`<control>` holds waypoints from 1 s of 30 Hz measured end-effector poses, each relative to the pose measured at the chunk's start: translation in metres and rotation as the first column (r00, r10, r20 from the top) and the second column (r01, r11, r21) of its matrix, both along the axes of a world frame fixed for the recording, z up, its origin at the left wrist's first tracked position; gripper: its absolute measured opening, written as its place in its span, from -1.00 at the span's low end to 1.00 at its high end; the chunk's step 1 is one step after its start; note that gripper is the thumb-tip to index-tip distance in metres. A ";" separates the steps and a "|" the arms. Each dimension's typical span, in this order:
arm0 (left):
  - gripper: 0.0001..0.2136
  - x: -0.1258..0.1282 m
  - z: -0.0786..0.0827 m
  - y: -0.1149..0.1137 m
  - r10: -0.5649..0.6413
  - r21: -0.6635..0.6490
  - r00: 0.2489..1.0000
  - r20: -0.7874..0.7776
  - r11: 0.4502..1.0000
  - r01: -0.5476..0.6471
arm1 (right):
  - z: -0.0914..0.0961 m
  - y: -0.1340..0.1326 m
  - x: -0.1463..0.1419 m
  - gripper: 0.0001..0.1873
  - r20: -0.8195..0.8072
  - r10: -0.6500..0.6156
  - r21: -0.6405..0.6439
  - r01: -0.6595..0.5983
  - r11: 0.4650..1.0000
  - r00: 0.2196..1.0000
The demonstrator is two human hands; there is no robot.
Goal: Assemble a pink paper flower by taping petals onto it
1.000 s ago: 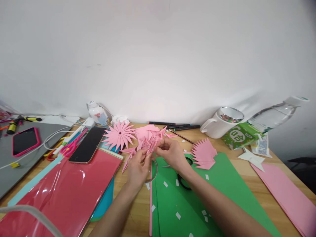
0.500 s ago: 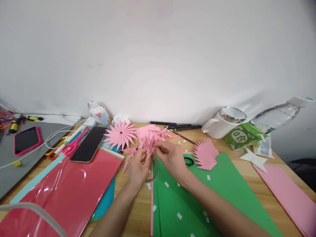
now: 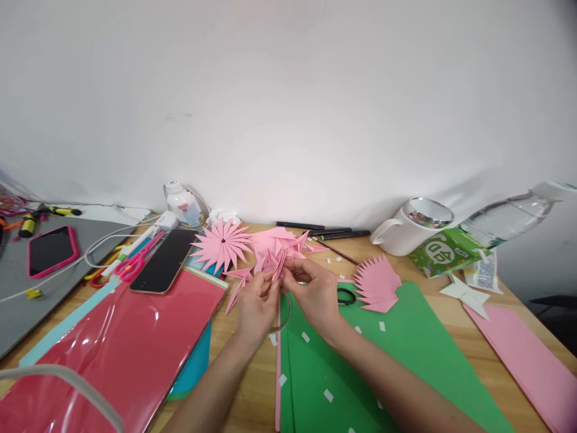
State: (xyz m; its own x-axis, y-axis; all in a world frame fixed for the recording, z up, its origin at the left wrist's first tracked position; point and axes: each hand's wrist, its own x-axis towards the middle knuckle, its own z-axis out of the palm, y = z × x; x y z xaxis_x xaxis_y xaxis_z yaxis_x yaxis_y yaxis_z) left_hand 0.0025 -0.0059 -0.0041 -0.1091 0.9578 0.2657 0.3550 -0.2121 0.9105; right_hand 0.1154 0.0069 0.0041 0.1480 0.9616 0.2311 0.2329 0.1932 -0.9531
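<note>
My left hand point(image 3: 255, 304) and my right hand point(image 3: 313, 291) meet at the middle of the wooden table point(image 3: 455, 316), both pinched on a small folded pink paper piece point(image 3: 276, 267). Behind it lies a heap of pink folded petals point(image 3: 274, 243). A finished pink paper starburst flower point(image 3: 222, 245) lies to the left. A fan of pink pointed pieces point(image 3: 376, 281) rests on the green paper sheet point(image 3: 360, 361) to the right. Black scissors point(image 3: 346, 295) lie just beyond my right wrist.
A red plastic-wrapped paper pack point(image 3: 117, 349), a black phone point(image 3: 164, 269) and pink scissors point(image 3: 133, 263) lie left. A pink-cased phone point(image 3: 51, 249) sits on grey. A white mug point(image 3: 412, 227), green packet point(image 3: 444, 251), water bottle point(image 3: 509, 215), pens point(image 3: 324, 230) and glue bottle point(image 3: 183, 203) line the back.
My right hand has drawn a little left and closer to my left hand over the pink piece. The view has shifted slightly.
</note>
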 end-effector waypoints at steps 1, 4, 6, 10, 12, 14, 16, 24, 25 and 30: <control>-0.95 0.000 -0.001 0.000 0.000 -0.001 1.000 0.004 1.000 0.000 | -0.001 0.000 0.000 -0.84 0.024 -0.003 0.021 0.003 1.000 1.000; -0.95 -0.001 -0.002 0.001 0.005 0.010 1.000 0.001 1.000 -0.005 | -0.001 -0.001 0.000 -0.84 0.084 -0.012 0.067 0.007 0.998 0.996; -0.96 -0.001 -0.002 0.000 0.002 0.014 1.000 0.003 1.000 -0.002 | -0.001 -0.001 0.001 -0.84 0.115 -0.016 0.084 0.006 0.996 0.993; -0.95 -0.001 -0.002 -0.001 -0.017 -0.005 1.000 0.000 1.000 0.017 | 0.000 -0.001 0.001 -0.84 0.146 -0.023 0.085 0.011 0.996 0.989; -0.94 -0.001 -0.002 -0.001 -0.015 -0.004 1.000 -0.025 1.000 0.015 | 0.000 -0.001 0.001 -0.85 0.163 -0.025 0.074 0.013 0.997 0.986; -0.92 -0.002 -0.003 -0.002 -0.009 0.008 0.998 -0.064 1.000 0.009 | 0.000 -0.001 0.001 -0.86 0.187 -0.023 0.065 0.011 0.998 0.982; -0.90 -0.002 -0.004 -0.002 0.005 0.021 0.993 -0.117 1.000 -0.003 | 0.000 0.000 0.002 -0.87 0.216 -0.015 0.064 0.001 0.998 0.976; -0.91 -0.003 -0.003 -0.001 0.006 0.061 0.988 -0.157 0.998 0.003 | -0.003 0.003 0.007 -0.84 0.466 -0.048 0.210 -0.058 0.976 0.883; -0.92 -0.003 -0.004 -0.001 0.002 0.054 0.989 -0.151 0.999 0.007 | -0.004 0.004 0.009 -0.83 0.513 -0.053 0.247 -0.089 0.965 0.857; -0.93 -0.004 -0.006 0.002 -0.036 -0.034 0.997 -0.072 0.999 0.033 | 0.002 0.015 0.024 -0.79 0.772 0.032 0.234 -0.331 0.914 0.635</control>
